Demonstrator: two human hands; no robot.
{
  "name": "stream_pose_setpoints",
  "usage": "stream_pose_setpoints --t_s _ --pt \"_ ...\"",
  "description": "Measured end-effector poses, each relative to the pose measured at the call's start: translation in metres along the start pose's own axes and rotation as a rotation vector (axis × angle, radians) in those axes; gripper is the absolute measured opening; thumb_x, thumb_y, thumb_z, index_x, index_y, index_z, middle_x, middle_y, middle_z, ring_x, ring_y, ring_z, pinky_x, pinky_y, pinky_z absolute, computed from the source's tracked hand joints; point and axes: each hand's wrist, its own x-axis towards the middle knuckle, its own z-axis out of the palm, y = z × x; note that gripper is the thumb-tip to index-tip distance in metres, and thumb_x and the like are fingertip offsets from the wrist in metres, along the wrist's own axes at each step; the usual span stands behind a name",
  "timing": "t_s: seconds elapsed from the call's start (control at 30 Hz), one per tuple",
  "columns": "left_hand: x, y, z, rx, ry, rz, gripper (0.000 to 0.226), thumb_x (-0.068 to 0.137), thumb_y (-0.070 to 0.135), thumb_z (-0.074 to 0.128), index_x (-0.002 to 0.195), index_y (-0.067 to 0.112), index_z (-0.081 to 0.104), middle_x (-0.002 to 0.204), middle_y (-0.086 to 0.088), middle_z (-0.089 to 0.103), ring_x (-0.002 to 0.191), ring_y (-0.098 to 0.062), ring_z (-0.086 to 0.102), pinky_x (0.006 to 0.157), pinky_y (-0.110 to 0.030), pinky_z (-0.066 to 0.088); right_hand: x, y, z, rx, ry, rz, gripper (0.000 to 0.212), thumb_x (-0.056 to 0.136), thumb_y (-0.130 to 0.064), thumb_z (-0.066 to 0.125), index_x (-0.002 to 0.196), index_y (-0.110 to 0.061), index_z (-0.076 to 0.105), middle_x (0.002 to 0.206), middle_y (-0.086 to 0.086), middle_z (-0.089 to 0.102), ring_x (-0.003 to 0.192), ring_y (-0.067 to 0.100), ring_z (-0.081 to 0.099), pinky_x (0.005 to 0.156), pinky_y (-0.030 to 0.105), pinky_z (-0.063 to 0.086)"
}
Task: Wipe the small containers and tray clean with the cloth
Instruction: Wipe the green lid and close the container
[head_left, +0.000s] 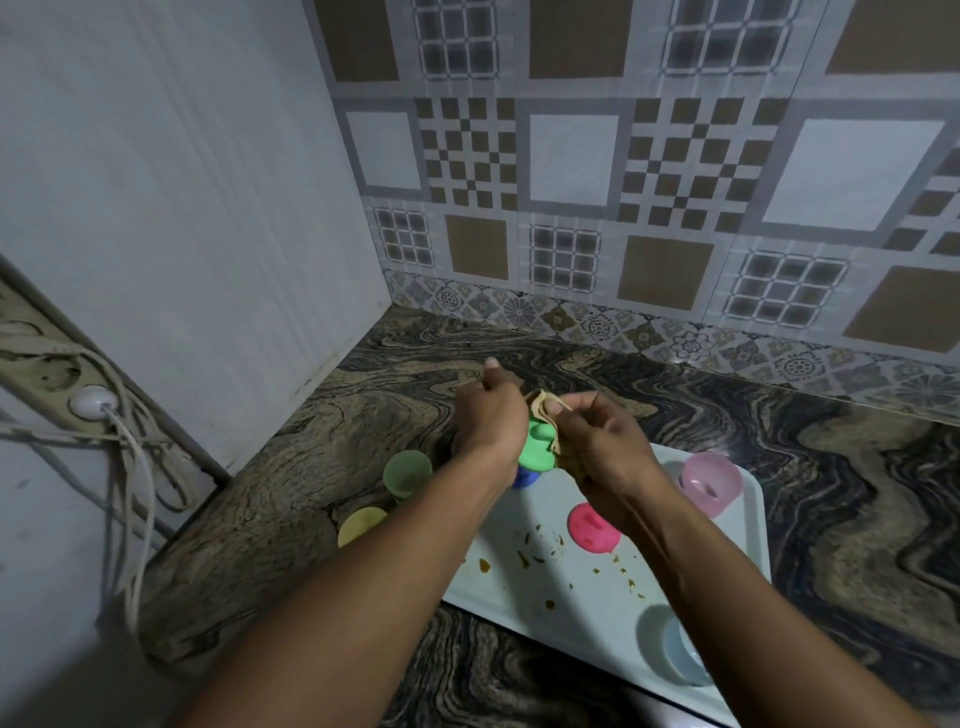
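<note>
My left hand grips a bright green lid held up over the far left corner of the pale tray. My right hand pinches a beige cloth against the lid's edge. A blue piece shows just under the green lid. On the tray lie a pink lid, a translucent pink container and a pale blue container. Brown crumbs and smears dot the tray's middle. A green container and a yellow one stand on the counter, left of the tray.
The marbled brown counter runs to a patterned tile wall at the back and a white panel at the left. A power strip with a white plug and loose cables hangs at the far left.
</note>
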Motion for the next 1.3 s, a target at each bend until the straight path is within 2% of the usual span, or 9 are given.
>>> stream_pose_setpoints --t_s 0.17,0.37,0.57,0.7,0.8,0.93,1.03,1.2,1.3 --pt "-0.015 0.006 0.005 -0.273 0.3 0.04 0.057 0.106 0.047 0.032 0.072 0.009 0.058 0.071 -0.008 0.062 0.067 -0.028 0.06 0.064 -0.032 0.042 -0.001 0.034 0.014 0.37 0.16 0.099 0.036 0.098 -0.013 0.06 0.125 0.009 0.053 0.116 0.031 0.068 0.085 0.029 0.068 0.071 0.038 0.057" --pt "0.012 0.0 -0.006 -0.022 -0.22 -0.161 0.071 0.086 0.079 0.035 0.069 0.017 0.064 0.092 -0.012 0.074 0.08 -0.029 0.071 0.079 -0.044 0.059 0.004 0.004 -0.005 -0.06 0.007 -0.037 0.013 0.095 -0.011 0.065 0.098 -0.002 0.056 0.082 0.021 0.068 0.063 0.023 0.066 0.058 0.034 0.056" --pt "-0.027 0.015 0.004 -0.333 0.366 0.137 0.048 0.108 0.037 0.03 0.101 0.002 0.062 0.104 -0.015 0.066 0.09 -0.029 0.061 0.069 -0.024 0.033 -0.001 0.022 0.034 0.131 0.309 -0.081 0.044 0.09 -0.034 0.071 0.112 0.003 0.06 0.098 0.025 0.072 0.081 0.027 0.066 0.077 0.044 0.054" --pt "-0.003 -0.002 -0.003 -0.195 -0.029 -0.196 0.069 0.09 0.074 0.035 0.082 0.013 0.068 0.101 -0.015 0.074 0.085 -0.03 0.07 0.082 -0.046 0.059 0.001 0.008 0.012 0.077 0.118 0.024 0.013 0.097 -0.012 0.062 0.099 -0.001 0.056 0.08 0.017 0.069 0.063 0.019 0.067 0.057 0.031 0.056" --pt "0.009 0.003 -0.005 -0.107 -0.183 -0.184 0.063 0.092 0.07 0.041 0.081 0.013 0.068 0.096 -0.013 0.075 0.082 -0.029 0.072 0.083 -0.048 0.06 0.003 -0.005 0.004 -0.04 -0.035 0.04 0.009 0.097 -0.01 0.061 0.098 -0.002 0.056 0.077 0.016 0.066 0.059 0.019 0.064 0.052 0.03 0.054" --pt "-0.018 0.02 -0.001 -0.212 0.247 0.025 0.055 0.106 0.045 0.032 0.099 0.003 0.067 0.111 -0.02 0.07 0.101 -0.037 0.067 0.086 -0.035 0.049 0.006 0.016 0.032 0.081 0.242 -0.115 0.025 0.095 -0.023 0.067 0.104 0.0 0.06 0.089 0.019 0.069 0.074 0.024 0.064 0.069 0.038 0.054" --pt "-0.028 0.014 -0.002 -0.304 0.303 -0.064 0.054 0.108 0.041 0.029 0.117 0.002 0.065 0.125 -0.023 0.065 0.113 -0.039 0.062 0.087 -0.034 0.047 0.003 0.025 0.037 0.175 0.328 -0.039 0.031 0.096 -0.025 0.067 0.11 0.002 0.059 0.097 0.023 0.072 0.081 0.028 0.068 0.077 0.044 0.056" --pt "-0.001 0.008 -0.011 -0.18 -0.137 -0.26 0.065 0.093 0.069 0.041 0.08 0.01 0.064 0.095 -0.013 0.075 0.079 -0.029 0.072 0.075 -0.043 0.061 0.007 0.005 0.009 -0.035 0.059 -0.018 0.015 0.096 -0.015 0.064 0.1 -0.001 0.057 0.087 0.023 0.067 0.071 0.027 0.065 0.068 0.038 0.055" --pt "-0.008 0.018 -0.006 -0.112 0.086 -0.034 0.055 0.102 0.051 0.04 0.076 0.009 0.064 0.084 -0.011 0.071 0.077 -0.03 0.07 0.072 -0.04 0.058 0.002 0.005 0.023 -0.049 0.111 -0.133 0.015 0.096 -0.018 0.066 0.099 -0.004 0.059 0.085 0.015 0.067 0.072 0.022 0.062 0.067 0.034 0.052"
